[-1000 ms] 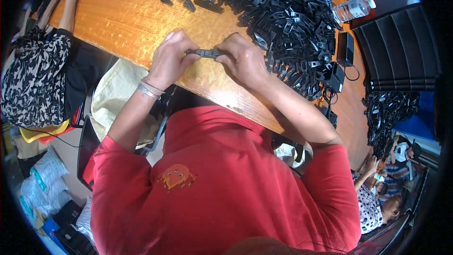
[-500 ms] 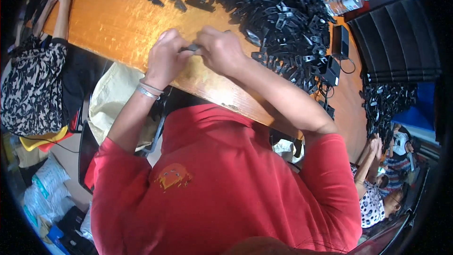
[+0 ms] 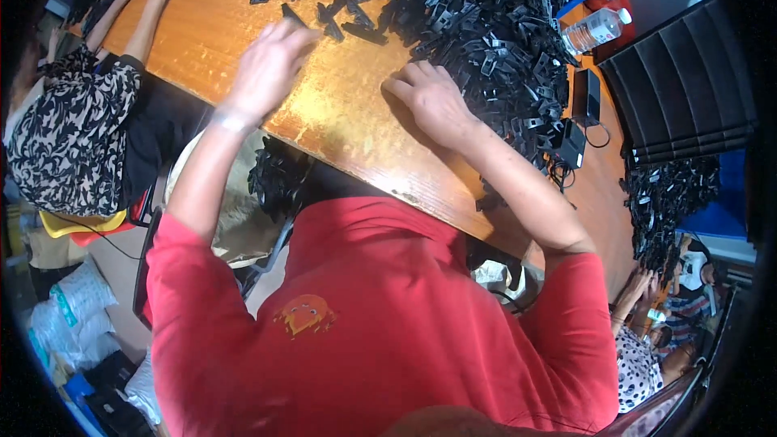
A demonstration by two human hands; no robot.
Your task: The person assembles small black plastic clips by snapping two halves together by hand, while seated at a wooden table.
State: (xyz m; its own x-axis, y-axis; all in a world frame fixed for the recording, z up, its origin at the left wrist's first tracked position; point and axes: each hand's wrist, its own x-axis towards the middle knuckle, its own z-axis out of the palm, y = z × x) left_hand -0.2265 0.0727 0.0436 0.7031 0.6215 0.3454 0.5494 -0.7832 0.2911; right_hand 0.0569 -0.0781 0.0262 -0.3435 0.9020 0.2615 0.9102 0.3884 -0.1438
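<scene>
My left hand [image 3: 269,69], slightly blurred, is over the wooden table [image 3: 202,48] with its fingers stretched out. Just beyond its fingertips lies a small black clip-like plastic piece [image 3: 293,15]. At the near edge of a big heap of such black pieces [image 3: 510,40], my right hand [image 3: 433,105] hovers or rests with bent, parted fingers. I see nothing in either hand, though the undersides of the fingers are hidden. Several loose black pieces [image 3: 363,32] lie between the hands and the heap.
A cream sack [image 3: 235,231] hangs below the table edge at left, near black pieces [image 3: 275,174]. A plastic bottle [image 3: 597,30], black adapter boxes [image 3: 584,95] and cables stand right of the heap. Co-workers sit at far left [image 3: 77,133] and lower right [image 3: 639,364].
Both hands were together, pinching a small dark piece; now they are apart and that piece is gone from view. The left went up and left, the right moved toward the heap. The view shifted slightly.
</scene>
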